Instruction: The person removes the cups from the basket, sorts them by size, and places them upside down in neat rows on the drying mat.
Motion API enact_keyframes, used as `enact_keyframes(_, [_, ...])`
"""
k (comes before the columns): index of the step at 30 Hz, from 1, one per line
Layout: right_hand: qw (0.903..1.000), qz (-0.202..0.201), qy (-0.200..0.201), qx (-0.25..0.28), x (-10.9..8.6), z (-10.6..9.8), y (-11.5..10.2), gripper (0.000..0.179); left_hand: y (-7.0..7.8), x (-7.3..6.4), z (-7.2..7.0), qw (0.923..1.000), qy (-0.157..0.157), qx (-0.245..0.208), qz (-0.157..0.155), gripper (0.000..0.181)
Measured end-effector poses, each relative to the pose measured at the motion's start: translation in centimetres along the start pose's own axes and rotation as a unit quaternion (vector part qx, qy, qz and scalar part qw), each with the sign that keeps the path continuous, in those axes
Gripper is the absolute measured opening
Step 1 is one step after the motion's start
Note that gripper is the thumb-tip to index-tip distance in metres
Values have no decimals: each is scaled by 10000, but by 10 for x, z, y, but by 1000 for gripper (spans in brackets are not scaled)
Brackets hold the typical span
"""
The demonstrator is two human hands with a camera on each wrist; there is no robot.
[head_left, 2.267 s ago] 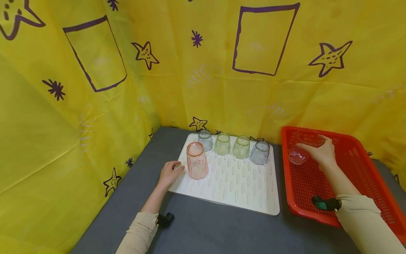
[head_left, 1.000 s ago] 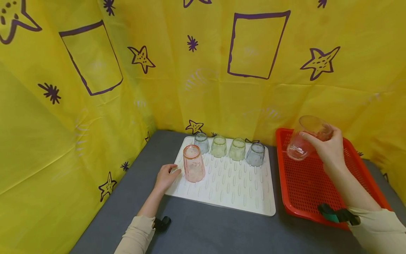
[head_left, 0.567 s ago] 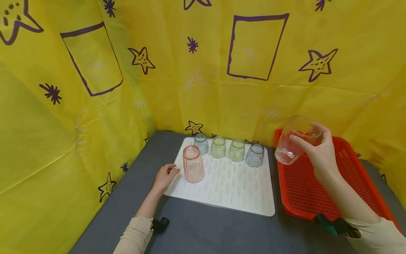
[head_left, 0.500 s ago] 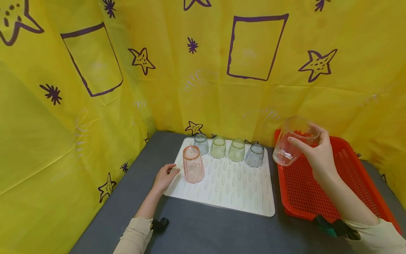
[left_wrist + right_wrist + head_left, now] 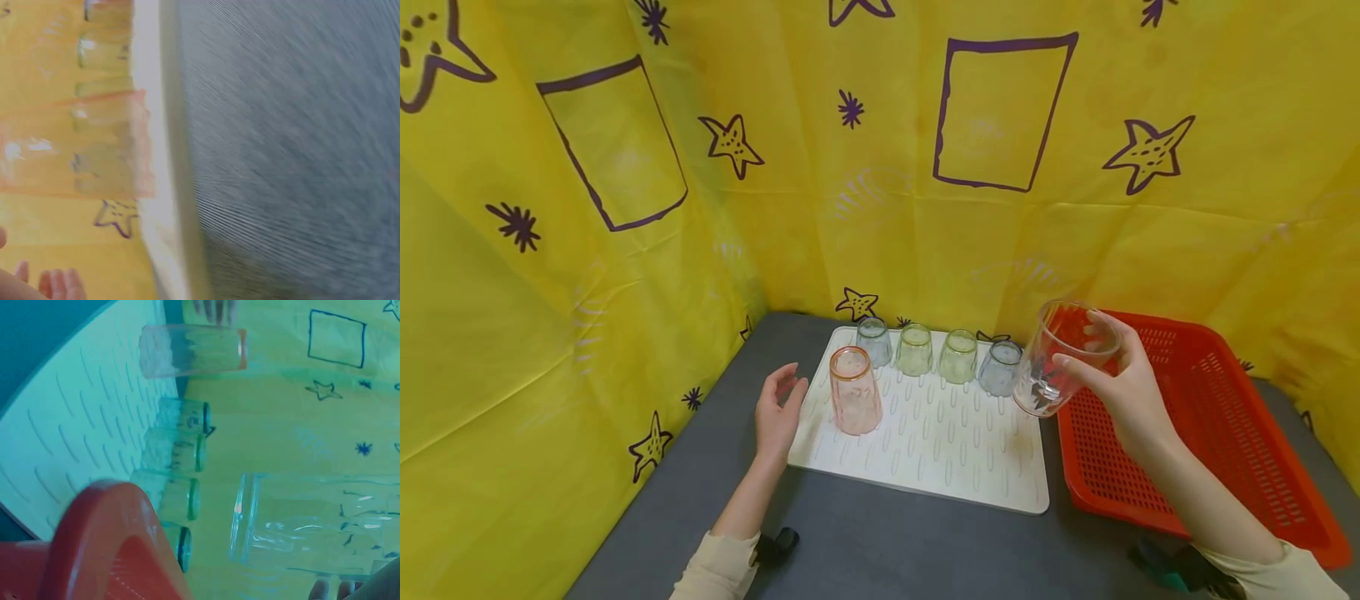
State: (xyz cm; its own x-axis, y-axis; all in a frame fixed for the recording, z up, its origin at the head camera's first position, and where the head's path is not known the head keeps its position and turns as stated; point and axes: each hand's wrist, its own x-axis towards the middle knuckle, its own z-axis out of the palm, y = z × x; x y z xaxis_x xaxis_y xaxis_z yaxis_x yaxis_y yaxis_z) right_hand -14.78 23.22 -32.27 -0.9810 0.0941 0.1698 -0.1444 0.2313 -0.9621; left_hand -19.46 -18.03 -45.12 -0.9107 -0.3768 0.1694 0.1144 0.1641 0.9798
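Observation:
My right hand (image 5: pixel 1123 396) grips a clear, pinkish-tinted glass tumbler (image 5: pixel 1043 371), held tilted in the air between the red basket and the white drying mat (image 5: pixel 925 454). In the right wrist view the tumbler (image 5: pixel 306 519) lies across the right side, fingertips below it. A tall pink tumbler (image 5: pixel 856 404) stands on the mat's left part. Beside it, apart from it, is my left hand (image 5: pixel 777 417), fingers loosely bent with nothing in them. Along the mat's back edge stand small glasses: grey-blue (image 5: pixel 874 343), green (image 5: pixel 914 352), another green (image 5: pixel 958 358), and grey-blue (image 5: pixel 998 371).
The red perforated basket (image 5: pixel 1078 493) stands right of the mat, under my right forearm. A dark grey table (image 5: pixel 880 546) lies beneath everything. A yellow cloth with purple drawings (image 5: pixel 895 242) hangs close behind and on the left. Each wrist wears a dark band.
My right hand has lifted the clear tumbler out of the basket and carried it left to the mat's right edge. My left hand has just drawn back slightly from beside the pink tumbler.

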Motion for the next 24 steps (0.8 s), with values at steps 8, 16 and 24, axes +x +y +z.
enact_keyframes(8, [9990,-222,-333,-193,-10,15,7,66,39,-25,13,9850,-332,-1069,1311,29])
enact_keyframes(16, [9959,-393,-785,-216,-20,31,9,71,62,-54,35,9519,-2389,-1152,1532,46])
enact_keyframes(24, [9905,-503,-1250,-268,-30,48,14,74,70,-75,60,9228,-3467,-653,1548,67])
